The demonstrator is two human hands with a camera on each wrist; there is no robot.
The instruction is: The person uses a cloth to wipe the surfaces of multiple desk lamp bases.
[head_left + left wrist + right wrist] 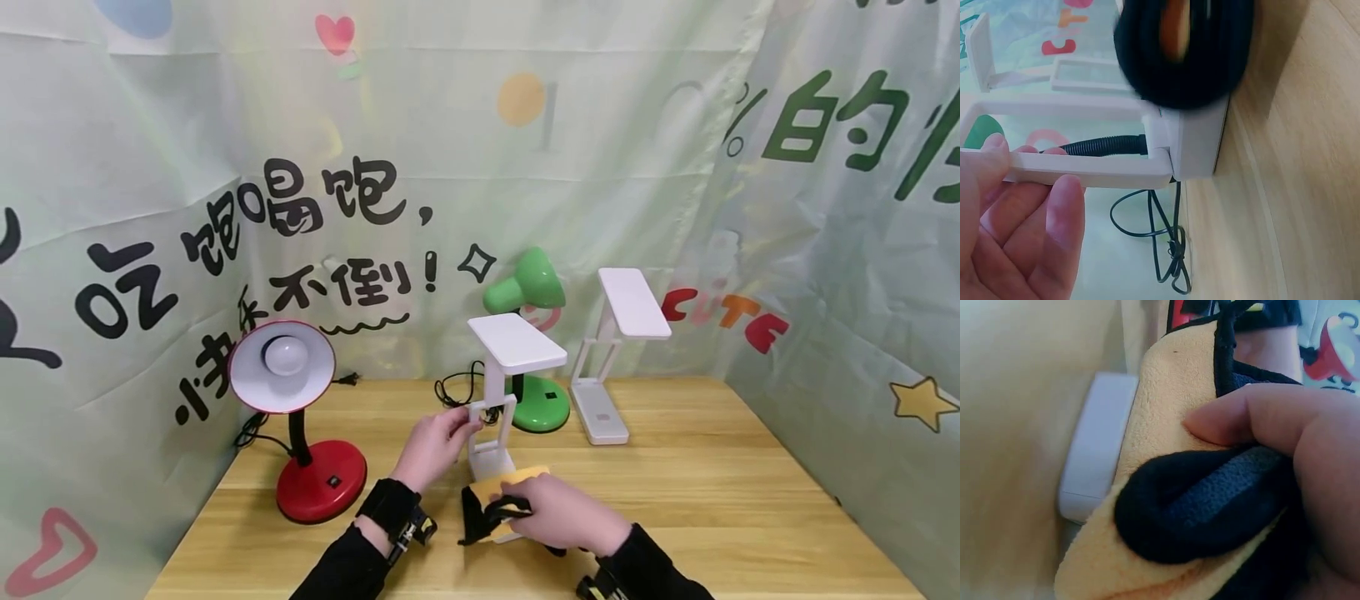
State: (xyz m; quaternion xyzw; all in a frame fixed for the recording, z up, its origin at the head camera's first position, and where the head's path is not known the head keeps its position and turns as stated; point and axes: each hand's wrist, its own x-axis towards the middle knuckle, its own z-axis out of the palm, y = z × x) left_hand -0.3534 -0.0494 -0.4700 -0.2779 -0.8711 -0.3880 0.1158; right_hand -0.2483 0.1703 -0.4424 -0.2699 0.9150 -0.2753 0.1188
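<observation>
A white folding desk lamp (517, 343) stands near the middle of the table, its flat head raised over a hinged frame. My left hand (435, 450) holds one bar of that frame; in the left wrist view the thumb and fingers pinch the white bar (1104, 170). At the lamp's base, my right hand (562, 510) grips a yellow cloth (491, 486) with black edging and a dark grey reverse. The cloth lies bunched over the base, and part of the white base (1099, 440) shows beside it in the right wrist view.
A red desk lamp (322, 481) stands at the left, its bulb facing forward. Behind the held lamp are a green desk lamp (542, 404) and its black cord (1157, 234). Another white folding lamp (633, 302) stands back right. Printed curtains (450, 108) surround the wooden table (720, 483).
</observation>
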